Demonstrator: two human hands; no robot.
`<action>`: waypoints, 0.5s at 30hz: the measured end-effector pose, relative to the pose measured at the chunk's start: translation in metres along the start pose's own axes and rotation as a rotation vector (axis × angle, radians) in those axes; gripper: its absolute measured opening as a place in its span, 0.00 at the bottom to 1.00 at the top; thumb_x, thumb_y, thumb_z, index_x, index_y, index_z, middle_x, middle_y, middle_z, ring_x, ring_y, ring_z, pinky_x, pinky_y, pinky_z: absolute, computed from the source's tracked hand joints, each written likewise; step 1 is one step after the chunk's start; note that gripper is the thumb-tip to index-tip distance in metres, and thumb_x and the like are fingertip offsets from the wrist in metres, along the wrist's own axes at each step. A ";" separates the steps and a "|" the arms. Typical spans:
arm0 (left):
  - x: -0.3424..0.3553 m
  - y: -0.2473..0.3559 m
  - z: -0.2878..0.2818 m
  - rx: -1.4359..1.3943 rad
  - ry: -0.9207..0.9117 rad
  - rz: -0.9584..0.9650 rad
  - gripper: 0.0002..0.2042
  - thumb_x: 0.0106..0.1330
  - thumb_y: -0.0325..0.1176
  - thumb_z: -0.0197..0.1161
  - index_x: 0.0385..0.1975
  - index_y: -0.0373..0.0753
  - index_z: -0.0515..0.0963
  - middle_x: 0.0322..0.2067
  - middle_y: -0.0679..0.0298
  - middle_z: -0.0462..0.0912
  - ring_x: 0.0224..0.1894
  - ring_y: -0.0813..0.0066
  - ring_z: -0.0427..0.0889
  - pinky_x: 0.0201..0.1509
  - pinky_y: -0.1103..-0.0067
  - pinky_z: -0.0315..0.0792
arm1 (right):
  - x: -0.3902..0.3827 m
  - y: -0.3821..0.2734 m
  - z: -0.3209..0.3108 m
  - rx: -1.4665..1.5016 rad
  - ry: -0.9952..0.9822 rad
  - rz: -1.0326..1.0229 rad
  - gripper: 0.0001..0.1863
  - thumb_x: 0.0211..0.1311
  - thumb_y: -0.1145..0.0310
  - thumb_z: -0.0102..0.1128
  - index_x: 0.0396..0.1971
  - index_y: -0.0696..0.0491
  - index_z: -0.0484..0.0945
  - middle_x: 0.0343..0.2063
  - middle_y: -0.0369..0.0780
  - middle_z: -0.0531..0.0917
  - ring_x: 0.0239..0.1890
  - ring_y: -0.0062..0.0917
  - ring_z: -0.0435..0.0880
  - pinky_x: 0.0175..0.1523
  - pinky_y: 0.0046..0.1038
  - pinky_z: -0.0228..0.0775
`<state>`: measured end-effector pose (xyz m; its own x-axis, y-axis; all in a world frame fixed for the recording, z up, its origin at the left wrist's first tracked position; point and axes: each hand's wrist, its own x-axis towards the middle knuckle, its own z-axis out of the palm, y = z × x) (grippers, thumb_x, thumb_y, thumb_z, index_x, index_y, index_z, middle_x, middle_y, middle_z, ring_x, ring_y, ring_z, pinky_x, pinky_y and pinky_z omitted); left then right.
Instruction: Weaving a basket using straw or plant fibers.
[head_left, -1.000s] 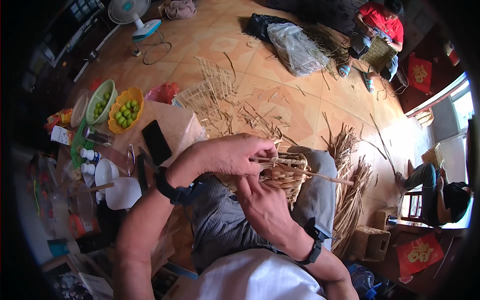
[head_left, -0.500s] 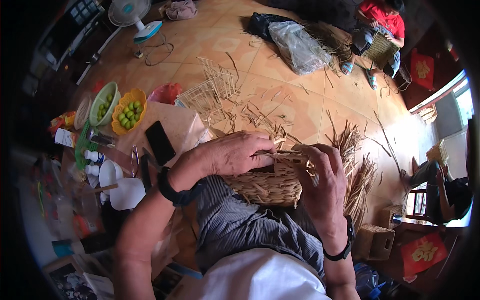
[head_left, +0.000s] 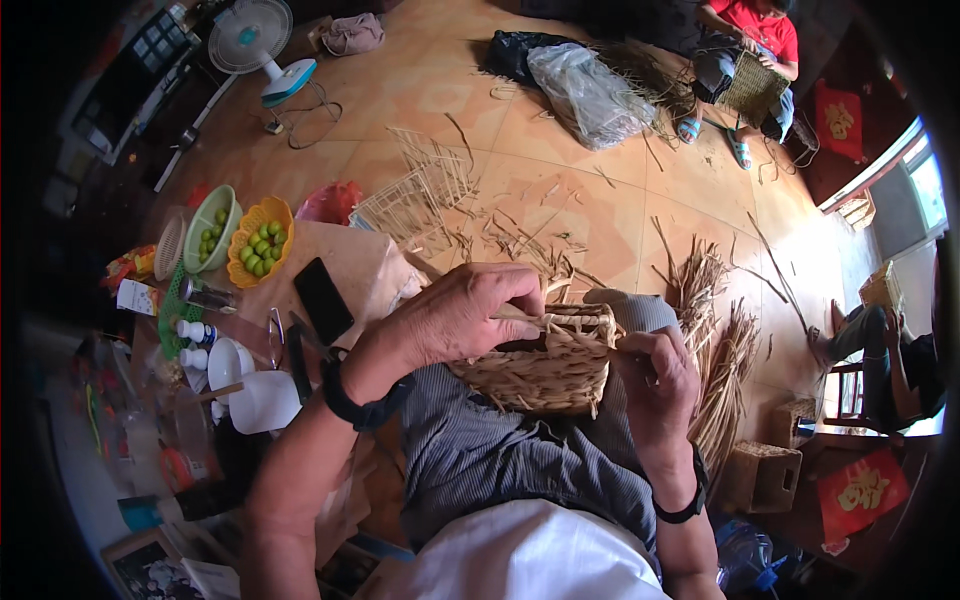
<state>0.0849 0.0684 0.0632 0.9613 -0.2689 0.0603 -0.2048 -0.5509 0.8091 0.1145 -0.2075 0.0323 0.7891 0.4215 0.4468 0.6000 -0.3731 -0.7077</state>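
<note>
A woven straw basket (head_left: 530, 378) rests on my lap, its open top facing up and its rim partly covered by my fingers. My left hand (head_left: 480, 315) is closed at the rim's left part, thumb and fingers pinching there, with a thin strand showing by the fingertips. At the basket's right corner, my right hand (head_left: 657, 375) is closed in a pinch on what looks like a straw strand coming off the rim. The exact grip of its fingertips is partly hidden. Both wrists wear dark bands.
Bundles of dry straw (head_left: 715, 350) lie on the floor to the right. A table at left holds a phone (head_left: 323, 295), a yellow fruit bowl (head_left: 260, 240) and white containers (head_left: 264, 402). Beyond are a wire rack (head_left: 410, 200), a fan (head_left: 265, 60) and a person weaving (head_left: 750, 60).
My right hand has moved off the top of the rim, down and outward to the basket's right corner, uncovering that part. My left hand stays near the same spot on the rim.
</note>
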 end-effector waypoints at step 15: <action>-0.027 0.035 -0.005 0.108 0.103 -0.224 0.11 0.59 0.20 0.70 0.41 0.33 0.79 0.38 0.53 0.84 0.44 0.54 0.85 0.48 0.66 0.77 | 0.002 -0.031 0.007 -0.149 -0.101 -0.243 0.18 0.52 0.79 0.69 0.45 0.54 0.82 0.40 0.41 0.79 0.40 0.39 0.78 0.44 0.40 0.70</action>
<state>0.0530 0.0601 0.0926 0.9974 -0.0515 -0.0496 0.0023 -0.6700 0.7424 0.0964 -0.1896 0.0510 0.6073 0.5905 0.5314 0.7884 -0.3653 -0.4950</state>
